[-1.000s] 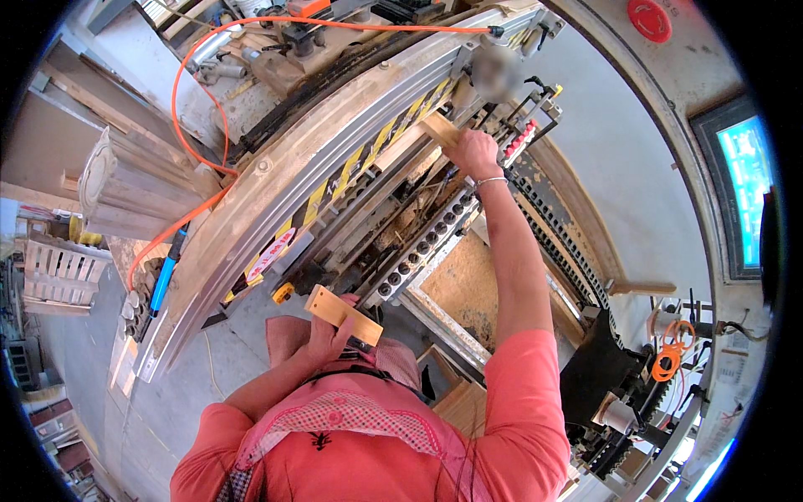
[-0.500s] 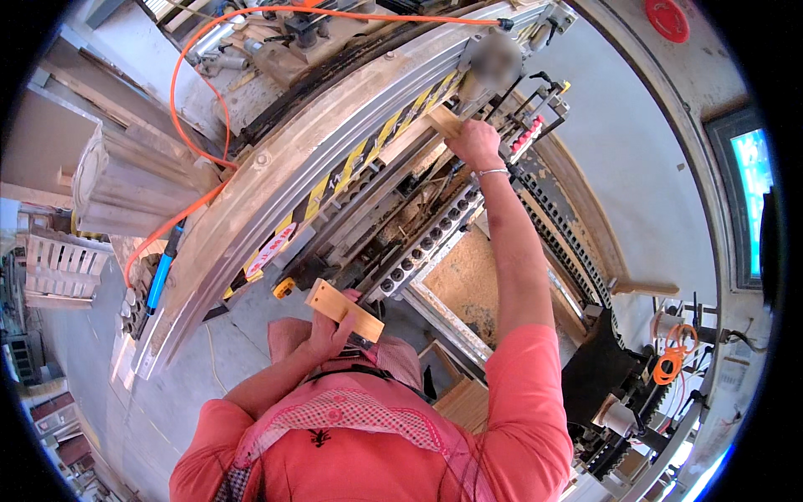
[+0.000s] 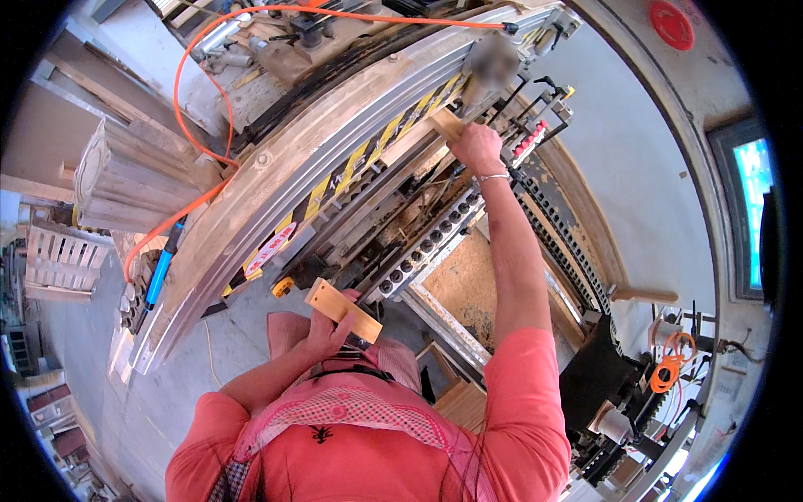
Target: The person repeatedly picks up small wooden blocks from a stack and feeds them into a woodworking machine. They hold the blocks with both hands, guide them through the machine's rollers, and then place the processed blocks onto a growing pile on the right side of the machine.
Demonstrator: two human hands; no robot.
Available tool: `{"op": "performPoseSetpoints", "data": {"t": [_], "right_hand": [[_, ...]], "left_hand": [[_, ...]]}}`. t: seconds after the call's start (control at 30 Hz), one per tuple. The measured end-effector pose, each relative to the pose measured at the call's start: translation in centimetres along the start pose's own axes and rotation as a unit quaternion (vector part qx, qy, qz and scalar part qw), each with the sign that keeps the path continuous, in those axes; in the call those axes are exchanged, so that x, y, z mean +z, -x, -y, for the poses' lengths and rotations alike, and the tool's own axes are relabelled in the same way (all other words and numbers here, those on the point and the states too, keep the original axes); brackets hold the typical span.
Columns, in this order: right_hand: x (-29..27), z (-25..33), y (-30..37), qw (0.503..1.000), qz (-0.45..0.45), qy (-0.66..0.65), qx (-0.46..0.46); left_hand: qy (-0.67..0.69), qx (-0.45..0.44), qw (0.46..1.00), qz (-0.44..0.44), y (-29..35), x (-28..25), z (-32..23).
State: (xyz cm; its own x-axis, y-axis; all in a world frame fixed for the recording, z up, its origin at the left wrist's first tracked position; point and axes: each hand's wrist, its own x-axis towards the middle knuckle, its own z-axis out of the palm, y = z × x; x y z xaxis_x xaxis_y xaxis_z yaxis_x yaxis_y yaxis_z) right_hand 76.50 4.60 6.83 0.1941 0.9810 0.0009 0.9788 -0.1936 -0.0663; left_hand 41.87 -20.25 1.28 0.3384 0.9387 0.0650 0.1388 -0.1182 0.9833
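Wooden piece (image 3: pixel 444 125) juts far-left from my right hand (image 3: pixel 476 150), its grip pinching the near end; the visible length runs that way. Nearer, my left hand (image 3: pixel 329 333) clasps a drilled block (image 3: pixel 335 303).

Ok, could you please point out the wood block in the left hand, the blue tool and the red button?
Wood block (image 3: pixel 338 303): head view, middle of its broad face.
Blue tool (image 3: pixel 158 278): head view, middle of its blue body.
Red button (image 3: pixel 672 25): head view, middle of its round face.
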Motion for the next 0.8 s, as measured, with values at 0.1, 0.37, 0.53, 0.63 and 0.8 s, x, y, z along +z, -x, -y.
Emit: {"op": "performPoseSetpoints", "data": {"t": [0.1,0.37,0.53,0.63,0.8], "right_hand": [[-0.4,0.1,0.0,1.0,0.027,-0.004,-0.005],[0.1,-0.3,0.2,1.0,-0.006,-0.011,-0.003],[0.0,-0.1,0.2,1.0,-0.02,-0.003,-0.011],[0.2,-0.2,0.2,0.998,-0.049,0.012,-0.03],[-1.1,0.8,0.4,0.998,0.002,0.015,-0.056]], "left_hand": [[-0.01,0.008,1.0,0.012,-0.3,-0.1,-1.1],[-0.022,-0.002,0.999,0.029,-0.1,-0.5,-0.7],[-0.004,-0.003,1.0,0.02,-0.2,-0.1,-0.5],[-0.043,0.0,0.999,0.029,-0.7,-0.3,-1.6],[-0.073,0.013,0.996,0.04,-0.1,-0.2,-0.1]]}}
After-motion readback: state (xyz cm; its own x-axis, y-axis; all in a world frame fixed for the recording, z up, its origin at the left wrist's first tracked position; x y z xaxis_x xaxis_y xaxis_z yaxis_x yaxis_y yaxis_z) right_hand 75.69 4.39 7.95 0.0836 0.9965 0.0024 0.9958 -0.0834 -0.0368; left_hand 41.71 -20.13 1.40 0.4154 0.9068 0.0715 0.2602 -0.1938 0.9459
